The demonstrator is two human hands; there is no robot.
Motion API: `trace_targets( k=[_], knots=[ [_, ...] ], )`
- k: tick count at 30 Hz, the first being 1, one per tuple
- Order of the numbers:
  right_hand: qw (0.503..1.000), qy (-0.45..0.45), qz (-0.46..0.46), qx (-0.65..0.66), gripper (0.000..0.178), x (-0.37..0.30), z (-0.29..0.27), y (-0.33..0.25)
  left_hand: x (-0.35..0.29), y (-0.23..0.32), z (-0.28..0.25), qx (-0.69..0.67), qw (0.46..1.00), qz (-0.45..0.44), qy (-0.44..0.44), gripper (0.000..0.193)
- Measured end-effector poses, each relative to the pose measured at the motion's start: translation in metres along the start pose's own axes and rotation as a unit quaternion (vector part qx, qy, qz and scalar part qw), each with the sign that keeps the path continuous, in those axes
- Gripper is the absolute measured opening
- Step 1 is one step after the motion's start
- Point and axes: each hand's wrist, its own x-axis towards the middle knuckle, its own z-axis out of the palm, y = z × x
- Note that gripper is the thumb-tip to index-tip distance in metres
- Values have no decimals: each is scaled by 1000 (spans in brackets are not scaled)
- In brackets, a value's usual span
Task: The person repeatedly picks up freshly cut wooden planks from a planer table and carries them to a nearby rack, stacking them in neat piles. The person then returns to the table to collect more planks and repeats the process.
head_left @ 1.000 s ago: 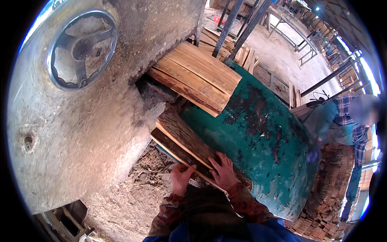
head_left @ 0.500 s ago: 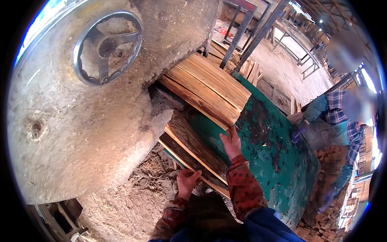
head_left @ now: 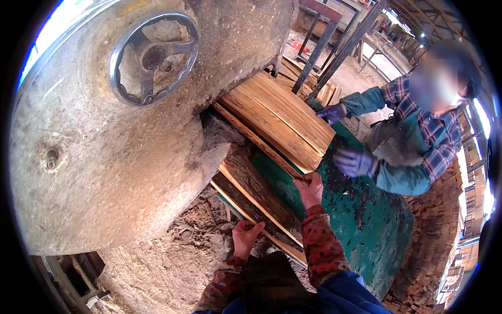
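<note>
My right hand [head_left: 310, 189] is closed on the near end of a thin bark-edged wood strip [head_left: 256, 140]. The strip lies slantwise along the near side of a stack of planks [head_left: 285, 112], with a narrow gap between them. Lower down, my left hand [head_left: 246, 238] has its thumb and fingers pinched at the edge of a bark-covered slab [head_left: 243, 205]. Another bark slab [head_left: 256, 183] lies beside it. Planks and slabs rest on a green metal table [head_left: 366, 230] with dark worn patches.
A large dusty machine housing [head_left: 130, 172] with a handwheel [head_left: 154, 57] fills the left. Across the table, a co-worker's gloved hand [head_left: 330, 113] is at the planks' far edge; the other gloved hand [head_left: 355, 162] hovers over the table. Cut wood pieces [head_left: 434, 246] are piled at right.
The bark-edged strip has come apart from the plank stack at my right hand. The co-worker has straightened and brought both gloved hands over the table. My left hand stays at the slab.
</note>
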Motion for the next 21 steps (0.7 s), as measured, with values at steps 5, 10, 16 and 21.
trace_targets(
  k=[5, 10, 16, 21],
  knots=[
    [990, -55, -100, -79, 41, 6, 6, -21, -1, 1, 1, -2, 1000, 8, 17, 24],
    [955, -168, -142, -201, 41, 38, 25, -50, 0, -4, 2, -1, 1000, 18, 13, 22],
    [964, -204, -120, -122, 39, 40, 14, -33, -7, 5, 12, -22, 999, 32, 21, 21],
    [977, -202, -67, -24, 46, -19, -50, -5, -5, -2, 8, -11, 999, 23, 30, 21]
  ],
)
